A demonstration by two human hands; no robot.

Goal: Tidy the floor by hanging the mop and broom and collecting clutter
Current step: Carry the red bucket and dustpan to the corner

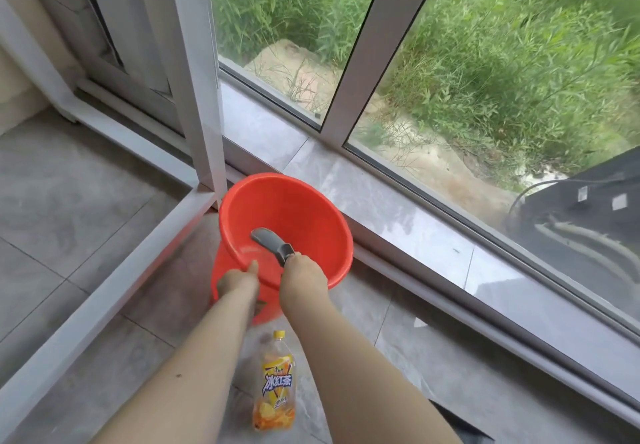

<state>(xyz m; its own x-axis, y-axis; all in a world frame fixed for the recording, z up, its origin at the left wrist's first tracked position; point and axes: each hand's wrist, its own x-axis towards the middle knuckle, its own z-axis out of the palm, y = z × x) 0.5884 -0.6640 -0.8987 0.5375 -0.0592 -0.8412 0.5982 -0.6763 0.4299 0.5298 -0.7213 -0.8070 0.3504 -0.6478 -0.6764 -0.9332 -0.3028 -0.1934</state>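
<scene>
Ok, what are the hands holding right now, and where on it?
The left hand grips the red bucket at its near rim. The right hand holds a grey scoop by one end, over the bucket's inside.

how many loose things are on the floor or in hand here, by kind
bucket: 1, orange, left hand gripping its rim
grey tool: 1, held by the right hand over the bucket
drink bottle: 1, lying on the floor tiles
total: 3
</scene>
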